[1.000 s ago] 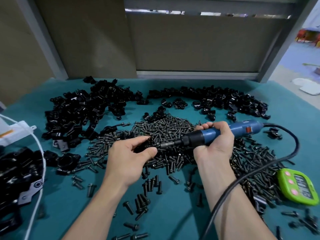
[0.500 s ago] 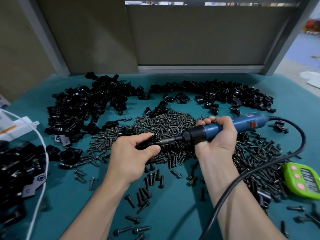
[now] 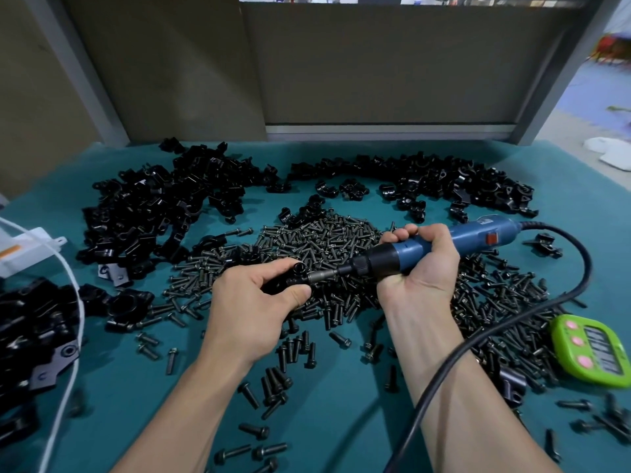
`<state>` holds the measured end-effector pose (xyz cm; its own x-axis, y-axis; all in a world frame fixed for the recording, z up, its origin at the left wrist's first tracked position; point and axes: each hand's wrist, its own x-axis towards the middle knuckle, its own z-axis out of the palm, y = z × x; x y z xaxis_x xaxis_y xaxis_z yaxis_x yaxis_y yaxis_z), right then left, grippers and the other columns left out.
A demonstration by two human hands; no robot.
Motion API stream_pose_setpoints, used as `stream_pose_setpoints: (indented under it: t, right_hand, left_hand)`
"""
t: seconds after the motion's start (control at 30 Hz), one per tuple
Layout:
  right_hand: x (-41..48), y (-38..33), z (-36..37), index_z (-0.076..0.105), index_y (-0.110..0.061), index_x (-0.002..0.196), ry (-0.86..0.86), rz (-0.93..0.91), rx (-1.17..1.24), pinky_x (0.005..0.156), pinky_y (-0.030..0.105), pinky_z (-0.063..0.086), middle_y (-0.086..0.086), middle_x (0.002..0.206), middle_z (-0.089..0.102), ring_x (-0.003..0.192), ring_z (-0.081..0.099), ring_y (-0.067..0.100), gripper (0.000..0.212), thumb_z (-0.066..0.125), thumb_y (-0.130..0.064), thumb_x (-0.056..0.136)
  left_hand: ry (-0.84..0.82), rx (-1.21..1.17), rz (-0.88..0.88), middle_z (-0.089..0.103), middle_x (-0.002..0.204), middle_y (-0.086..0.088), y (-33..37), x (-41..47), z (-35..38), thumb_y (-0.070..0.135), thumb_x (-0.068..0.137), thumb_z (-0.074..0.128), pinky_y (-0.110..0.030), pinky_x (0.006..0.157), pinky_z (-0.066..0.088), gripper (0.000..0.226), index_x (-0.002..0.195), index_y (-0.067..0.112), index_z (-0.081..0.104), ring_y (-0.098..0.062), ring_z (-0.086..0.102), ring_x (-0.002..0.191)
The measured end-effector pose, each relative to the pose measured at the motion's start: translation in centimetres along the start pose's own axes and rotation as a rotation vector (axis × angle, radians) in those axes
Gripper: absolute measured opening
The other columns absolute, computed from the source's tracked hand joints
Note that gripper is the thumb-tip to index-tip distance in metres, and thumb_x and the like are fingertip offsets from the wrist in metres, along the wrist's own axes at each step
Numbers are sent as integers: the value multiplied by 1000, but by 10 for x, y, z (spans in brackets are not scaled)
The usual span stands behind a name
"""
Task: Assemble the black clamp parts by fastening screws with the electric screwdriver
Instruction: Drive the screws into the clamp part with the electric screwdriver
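Left hand (image 3: 252, 305) barely shifted, gripping glossy black clamp (image 3: 297, 269), screwdriver (image 3: 474, 235) tip touching

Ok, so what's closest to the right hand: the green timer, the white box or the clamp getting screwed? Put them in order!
1. The clamp, just left of the right hand, at the screwdriver tip.
2. The green timer, lower right.
3. The white box, at the far left edge.

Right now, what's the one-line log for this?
left hand: holds black clamp part | right hand: grips electric screwdriver | bit: at part
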<state>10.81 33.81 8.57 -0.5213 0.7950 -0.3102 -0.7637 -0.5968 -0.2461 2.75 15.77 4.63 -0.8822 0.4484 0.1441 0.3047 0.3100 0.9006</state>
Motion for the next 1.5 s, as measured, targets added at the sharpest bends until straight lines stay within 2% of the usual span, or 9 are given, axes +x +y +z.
stream_pose_setpoints:
  t: [0.1,0.2,0.43,0.9,1.03,1.13,1.23,1.37,1.5]
  right_hand:
    - [0,0,0,51,-9,95,-1,-4,-2,52,26,50,5,62,56,50,53,15,17,53,6,86]
    - [0,1,0,51,-9,96,-3,-2,-6,52,26,50,4,62,57,49,53,15,18,53,6,87]
    - [0,1,1,52,-9,96,-7,8,-12,52,27,50,4,63,56,50,53,14,18,53,6,87]
    - [-1,2,2,52,-8,91,-7,0,-31,53,26,51,5,61,57,49,54,14,16,53,8,88]
    - [0,3,2,51,-8,93,-12,6,-30,54,26,51,5,62,57,49,54,14,16,53,7,88]
    - [2,2,1,50,-9,95,-38,16,-13,54,26,51,5,64,58,51,54,15,16,52,5,88]
    - [5,1,2,48,-10,98,-88,25,10,54,26,50,5,67,57,53,53,16,18,51,5,88]
    - [6,1,0,47,-12,93,-155,45,-5,55,25,49,3,66,55,53,51,15,15,48,3,90]
    - [6,-1,1,50,-14,89,-234,49,-44,56,26,48,3,68,54,54,50,15,17,45,3,89]
  left_hand:
    - [-21,-2,3,64,68,43,-3,1,1,25,77,92,-1,57,43,44,116,38,77,-12,57,71]
    - [-18,-2,17,63,68,42,-5,2,1,25,76,93,3,59,42,45,116,38,77,-5,59,67]
    - [-25,-25,1,65,67,41,-6,2,2,24,76,93,-2,54,42,43,111,42,77,-16,56,72]
    - [-12,-21,-18,58,65,49,3,0,1,26,75,94,4,53,38,44,111,43,76,-1,50,64]
    - [13,-13,-59,69,74,34,7,-1,1,25,75,94,2,58,42,43,111,41,76,0,61,68]
    - [-12,-99,-118,79,80,14,10,-4,1,19,79,90,-11,58,54,40,116,28,77,-9,75,62]
    - [-59,-111,-168,77,66,4,13,-5,1,26,82,88,-20,51,55,31,111,28,77,-14,71,50]
    - [-169,-143,-251,72,61,-17,14,-4,-3,38,84,84,-22,50,43,4,82,34,83,-17,55,37]
    - [-302,-258,-323,74,67,-20,21,-1,-9,48,72,81,-18,36,37,30,66,19,80,-20,49,35]
